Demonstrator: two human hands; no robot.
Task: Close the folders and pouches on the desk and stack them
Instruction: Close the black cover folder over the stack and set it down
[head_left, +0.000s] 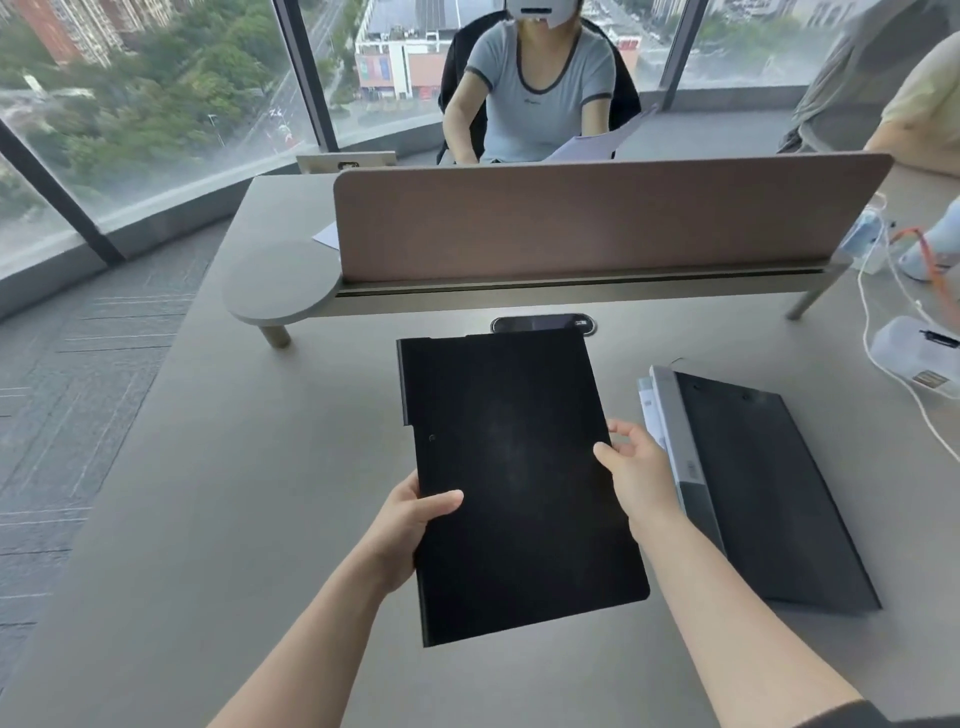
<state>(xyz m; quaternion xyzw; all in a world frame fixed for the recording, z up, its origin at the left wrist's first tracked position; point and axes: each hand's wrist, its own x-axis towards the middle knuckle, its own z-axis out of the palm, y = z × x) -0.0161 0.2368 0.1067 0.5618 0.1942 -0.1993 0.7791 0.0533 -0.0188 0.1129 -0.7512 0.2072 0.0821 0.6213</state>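
A large black folder (519, 483), closed, is held above the grey desk (260, 519) in the middle of the view. My left hand (410, 525) grips its left edge, thumb on top of the cover. My right hand (636, 467) is at its right edge with the thumb on the cover and the fingers spread loosely beside it. To the right lies a second dark folder (769, 493) flat on the desk, with a grey spine and white papers (652, 410) showing along its left side.
A brown divider screen (597, 218) on a raised shelf crosses the desk behind the folders, with a cable port (543, 323) below it. A person sits beyond it. White cables and a clear pouch (914, 358) lie at the right edge.
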